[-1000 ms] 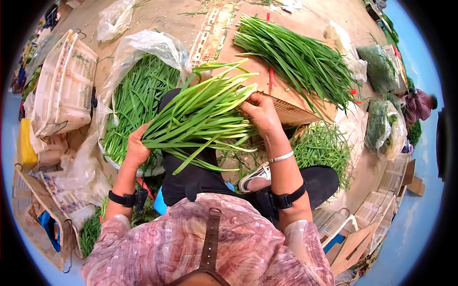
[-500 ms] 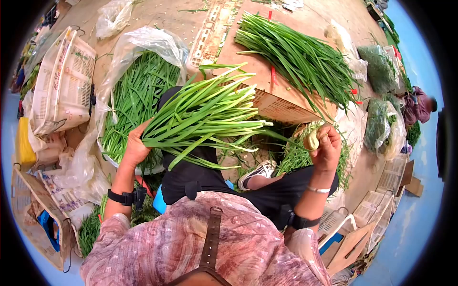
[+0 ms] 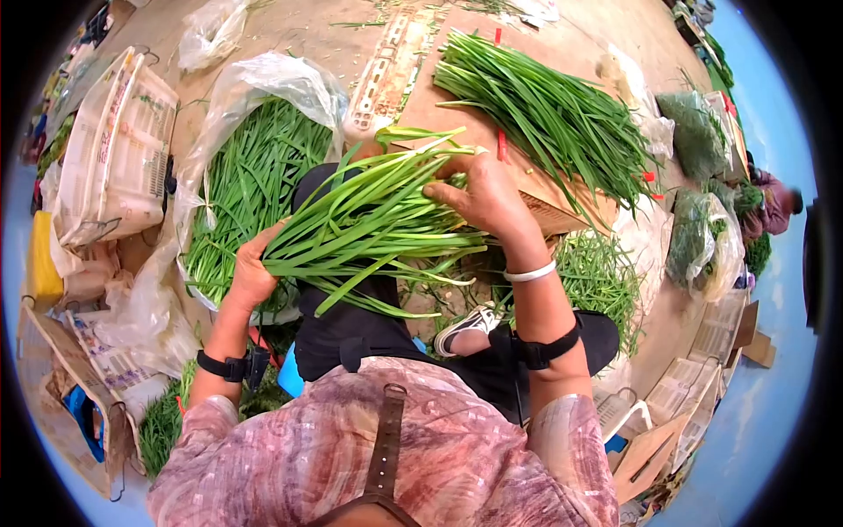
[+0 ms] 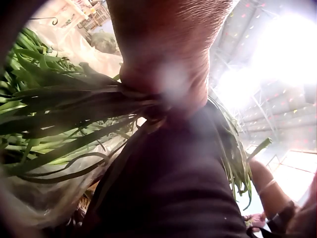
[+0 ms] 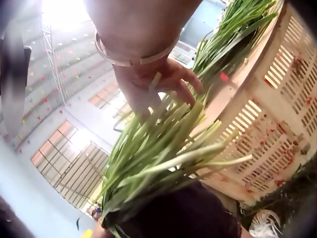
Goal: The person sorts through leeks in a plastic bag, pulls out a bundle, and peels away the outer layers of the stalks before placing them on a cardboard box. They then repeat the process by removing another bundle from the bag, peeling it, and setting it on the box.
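In the head view, my left hand (image 3: 255, 268) grips a loose bunch of garlic chives (image 3: 360, 228) near its leafy green end, over the dark-trousered lap. The pale cut ends fan out to the right. At those ends is my right hand (image 3: 492, 198), its thumb and fingers spread apart. In the right wrist view, the fingers of that hand (image 5: 148, 82) reach over the stalk tips and overlap them. The left wrist view shows the dim left hand (image 4: 163, 79) with dark leaves running out beside it; its fingertips are hidden.
A large pile of garlic chives (image 3: 536, 105) lies on a board over an upturned crate (image 3: 549, 206). An open plastic bag (image 3: 272, 75) full of chives stands at left. Loose greens (image 3: 597, 272) lie beside the right knee. Stacked white crates (image 3: 118, 149) stand far left.
My right hand swung out to the right with a pale, limp piece and a trailing green leaf, then came back to the bunch's pale ends. The left hand kept its grip in place.
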Demonstrator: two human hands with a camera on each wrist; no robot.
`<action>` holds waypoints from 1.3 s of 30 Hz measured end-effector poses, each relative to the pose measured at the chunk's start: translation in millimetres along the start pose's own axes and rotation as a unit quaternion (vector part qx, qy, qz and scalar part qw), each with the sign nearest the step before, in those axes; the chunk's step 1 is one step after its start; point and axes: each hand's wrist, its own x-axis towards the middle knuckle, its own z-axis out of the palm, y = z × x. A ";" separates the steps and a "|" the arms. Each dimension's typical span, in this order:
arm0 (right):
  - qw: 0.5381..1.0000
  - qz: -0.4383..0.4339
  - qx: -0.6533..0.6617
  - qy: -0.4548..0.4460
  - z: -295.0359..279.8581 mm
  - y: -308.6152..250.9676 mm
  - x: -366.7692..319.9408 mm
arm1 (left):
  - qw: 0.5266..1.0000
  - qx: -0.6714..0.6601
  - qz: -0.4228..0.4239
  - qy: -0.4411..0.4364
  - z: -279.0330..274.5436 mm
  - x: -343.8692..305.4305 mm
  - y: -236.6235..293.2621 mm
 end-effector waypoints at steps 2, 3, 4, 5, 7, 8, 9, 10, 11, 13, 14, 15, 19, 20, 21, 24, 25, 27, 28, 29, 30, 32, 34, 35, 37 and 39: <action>0.999 0.002 0.033 0.016 13.3 6.2 1.0 | 1.000 -0.011 0.013 0.000 -1.4 -1.9 -3.6; 0.997 0.009 0.067 0.039 18.2 8.5 0.0 | 1.000 -0.011 0.012 0.001 -2.0 -2.9 -4.9; 0.997 0.009 0.068 0.039 21.3 10.5 -1.1 | 1.000 -0.013 0.023 0.000 -2.0 -2.9 -5.9; 0.992 0.038 0.110 0.039 23.2 12.3 -2.6 | 0.999 -0.015 0.034 -0.001 -1.6 -2.4 -6.2; 0.988 0.053 0.130 0.058 25.6 8.5 -8.1 | 0.999 -0.015 0.033 -0.002 -2.2 -1.8 -3.9; 0.989 0.053 0.128 0.058 29.5 4.3 -11.9 | 0.999 -0.014 0.030 -0.001 -2.3 -1.9 -2.2; 0.986 -0.016 0.037 0.163 34.3 -0.2 -15.1 | 0.999 -0.016 0.031 0.000 -1.6 -1.7 -0.5; 0.960 -0.086 -0.054 0.262 38.5 -4.1 -17.2 | 0.998 -0.002 0.057 0.012 -0.2 -1.8 1.6; 0.946 -0.103 -0.133 0.277 41.4 -7.1 -18.8 | 0.996 0.011 0.082 0.023 1.3 -2.9 4.1; 0.937 -0.099 -0.150 0.300 46.8 -12.3 -19.7 | 0.995 0.024 0.085 0.041 5.4 -6.3 14.2; 0.927 -0.095 -0.166 0.324 48.0 -14.1 -20.9 | 0.994 0.037 0.089 0.058 7.0 -7.7 17.3; 0.946 -0.066 -0.132 0.290 46.9 -17.0 -26.9 | 0.992 0.047 0.098 0.068 8.9 -8.8 15.3; 0.963 -0.062 0.044 0.257 25.1 -49.0 -56.5 | 0.986 0.068 0.115 0.097 16.3 -11.1 10.1; 0.963 -0.047 0.144 0.222 17.9 -47.4 -64.1 | 0.981 0.079 0.135 0.114 17.7 -11.2 3.4; 0.938 0.000 0.296 0.179 7.3 -48.5 -73.9 | 0.975 0.090 0.155 0.131 18.0 -11.3 -0.2; 0.829 0.020 0.554 0.077 -21.9 -19.8 -106.7 | 0.977 0.095 0.150 0.120 15.3 -11.1 2.9; 0.809 -0.001 0.586 0.049 -28.7 -3.9 -116.8 | 0.977 0.094 0.151 0.121 14.1 -10.7 4.8; 0.781 0.001 0.625 -0.023 -34.6 29.6 -131.4 | 0.983 0.082 0.138 0.089 11.4 -9.6 7.6; 0.781 0.000 0.624 -0.023 -27.0 40.6 -132.0 | 0.983 0.081 0.139 0.089 10.5 -10.2 6.9; 0.968 0.100 0.215 -0.081 -21.9 47.1 -129.0 | 0.984 0.084 0.133 0.082 10.2 -10.2 6.2; 0.946 0.180 -0.240 -0.120 -18.6 53.5 -122.5 | 0.985 0.087 0.129 0.075 10.0 -8.0 5.7; 0.985 0.105 -0.058 0.121 -14.1 73.7 -106.3 | 0.983 0.090 0.144 0.071 9.0 -4.9 5.9; 0.951 0.135 0.237 0.145 -36.5 33.3 -70.7 | 0.981 0.097 0.152 0.072 9.9 -7.4 7.3; 0.962 0.018 0.187 0.197 -33.5 21.7 -51.7 | 0.980 0.102 0.157 0.072 10.4 -6.6 9.3; 0.973 0.001 0.198 0.120 -24.4 24.0 -16.6 | 0.977 0.104 0.171 0.077 12.1 -2.9 8.7; 0.973 -0.018 0.230 0.018 -11.9 30.1 -6.4 | 0.976 0.105 0.173 0.077 11.2 -1.5 8.4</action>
